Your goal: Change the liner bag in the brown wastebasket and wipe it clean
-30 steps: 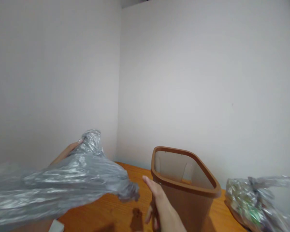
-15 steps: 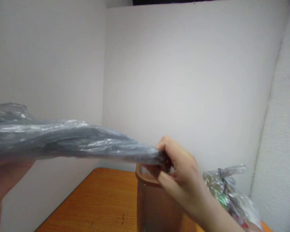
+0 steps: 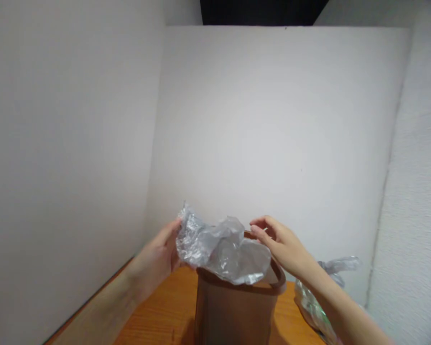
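A crumpled, see-through grey plastic bag [image 3: 222, 251] lies over the mouth of a brown trash bin [image 3: 237, 306]. Its bunched end is held by my left hand [image 3: 165, 247], whose fingers are partly hidden behind the plastic. The bag's loose part spreads across the bin's opening and hangs a little over the front rim. My right hand [image 3: 275, 239] is above the bin's right back rim, fingers curved and apart. Nothing shows in that hand, and the bag's edge is just to its left.
A tied clear plastic bag [image 3: 314, 304] with green bits inside stands at the right, partly behind my right forearm. The bin stands on a wooden table [image 3: 165, 306]. White walls [image 3: 273, 143] rise behind and at both sides.
The bag was stretched taut between both hands, reaching left. Now it is gathered over the bin; my left hand has come in to the right, and my right hand has let go.
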### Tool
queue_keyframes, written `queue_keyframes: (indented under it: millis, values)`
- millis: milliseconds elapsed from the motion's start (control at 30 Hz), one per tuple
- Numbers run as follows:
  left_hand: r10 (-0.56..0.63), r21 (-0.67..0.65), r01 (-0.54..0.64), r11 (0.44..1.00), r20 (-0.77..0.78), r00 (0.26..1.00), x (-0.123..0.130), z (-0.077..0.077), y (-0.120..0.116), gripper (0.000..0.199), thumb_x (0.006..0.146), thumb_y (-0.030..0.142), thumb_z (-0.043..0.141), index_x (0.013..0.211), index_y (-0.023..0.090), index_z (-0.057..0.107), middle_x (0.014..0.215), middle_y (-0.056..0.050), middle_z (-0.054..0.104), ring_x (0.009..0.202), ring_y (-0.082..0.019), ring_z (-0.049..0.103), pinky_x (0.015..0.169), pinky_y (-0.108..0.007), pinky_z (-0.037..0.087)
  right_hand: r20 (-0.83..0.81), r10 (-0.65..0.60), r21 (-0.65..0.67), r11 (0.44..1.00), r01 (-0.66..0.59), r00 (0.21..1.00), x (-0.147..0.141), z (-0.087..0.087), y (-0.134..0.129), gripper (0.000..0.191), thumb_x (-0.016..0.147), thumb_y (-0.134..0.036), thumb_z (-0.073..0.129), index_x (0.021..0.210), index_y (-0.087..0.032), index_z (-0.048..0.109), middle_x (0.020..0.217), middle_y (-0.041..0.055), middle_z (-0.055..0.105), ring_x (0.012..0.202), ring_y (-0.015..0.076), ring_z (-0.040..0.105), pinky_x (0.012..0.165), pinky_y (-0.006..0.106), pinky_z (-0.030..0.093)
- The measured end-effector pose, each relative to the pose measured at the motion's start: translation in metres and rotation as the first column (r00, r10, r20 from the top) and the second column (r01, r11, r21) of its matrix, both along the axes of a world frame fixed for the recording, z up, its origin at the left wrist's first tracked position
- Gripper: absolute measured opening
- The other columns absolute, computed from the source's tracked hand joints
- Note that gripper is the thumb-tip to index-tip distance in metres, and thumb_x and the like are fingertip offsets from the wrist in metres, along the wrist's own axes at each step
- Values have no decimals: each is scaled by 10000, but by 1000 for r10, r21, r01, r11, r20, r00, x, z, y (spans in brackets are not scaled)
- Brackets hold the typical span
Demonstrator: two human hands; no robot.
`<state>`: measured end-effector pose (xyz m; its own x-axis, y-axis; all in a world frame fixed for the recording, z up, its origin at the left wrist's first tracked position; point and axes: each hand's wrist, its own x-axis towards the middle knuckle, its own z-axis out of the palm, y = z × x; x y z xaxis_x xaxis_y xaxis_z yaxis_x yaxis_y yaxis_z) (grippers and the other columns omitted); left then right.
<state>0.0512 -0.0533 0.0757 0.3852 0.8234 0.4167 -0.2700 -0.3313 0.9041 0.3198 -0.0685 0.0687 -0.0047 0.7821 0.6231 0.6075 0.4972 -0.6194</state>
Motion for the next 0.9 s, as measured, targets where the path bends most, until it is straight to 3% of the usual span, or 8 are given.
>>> queue_keyframes:
  millis: [100, 267, 400, 467, 567, 733, 800, 900]
  values:
    - [-173, -82, 170, 982, -30, 984, 22, -7, 3, 445, 919, 571, 482, 1052, 178, 641, 867, -44, 695, 712, -155, 652, 571, -231, 537, -46, 39, 58, 998, -36, 998, -8, 17, -36, 429, 946, -603, 373, 883, -221, 557, 774, 3, 626, 710, 166, 579, 667, 302, 432]
    - [-83, 13, 85, 996, -141, 987, 42, -18, 4, 562, 882, 662, 486, 1197, 197, 499, 808, -12, 635, 549, -117, 556, 519, -243, 498, 205, -29, 48, 999, 19, 978, -4, 24, -60, 314, 829, -515, 642, 766, -216, 572, 664, -22, 577, 614, 143, 505, 547, 268, 339]
    - [89, 90, -70, 993, -226, 970, 40, -28, 7, 613, 819, 692, 556, 1157, 182, 512, 745, -8, 634, 608, -139, 584, 497, -209, 452, -183, 51, -33, 998, -58, 982, 22, 16, -44, 335, 856, -486, 627, 703, -193, 570, 558, -47, 511, 512, 107, 470, 485, 236, 351]
    - [147, 119, -122, 985, -232, 962, 34, -35, 8, 580, 808, 676, 585, 1105, 178, 554, 717, -2, 626, 635, -144, 581, 485, -195, 413, -477, 141, -33, 983, -178, 868, 37, 10, -34, 302, 841, -465, 670, 769, -179, 608, 625, -26, 595, 535, 104, 536, 501, 220, 429]
    - [226, 144, -198, 970, -217, 950, 24, -51, 8, 484, 818, 653, 594, 930, 183, 613, 633, 32, 566, 546, -105, 487, 467, -189, 354, -782, 205, 15, 950, -311, 588, 58, -2, -22, 144, 801, -267, 736, 871, -177, 647, 774, 23, 710, 651, 126, 661, 625, 234, 561]
    - [226, 165, -194, 967, -206, 952, 4, -79, 4, 383, 804, 585, 656, 907, 217, 682, 815, -21, 674, 727, -163, 578, 672, -241, 482, -950, 223, 135, 923, -359, 217, 84, -22, -13, 138, 780, -54, 643, 801, -189, 627, 790, 41, 733, 705, 137, 718, 632, 208, 614]
    - [131, 191, -75, 979, -302, 944, -12, -89, 3, 424, 782, 558, 690, 1083, 259, 681, 1025, -48, 700, 921, -226, 613, 868, -321, 494, -962, 217, 136, 906, -401, 164, 87, -28, -13, 141, 759, -59, 664, 731, -185, 608, 631, -11, 655, 518, 84, 634, 466, 123, 550]
    - [54, 232, 88, 969, -542, 839, -44, -97, 5, 622, 717, 623, 715, 1235, 291, 619, 1141, -70, 674, 1003, -287, 602, 922, -399, 486, -953, 235, 131, 890, -437, 193, 81, -33, -19, 183, 701, -78, 742, 661, -172, 590, 497, -71, 515, 383, 40, 489, 360, 80, 465]
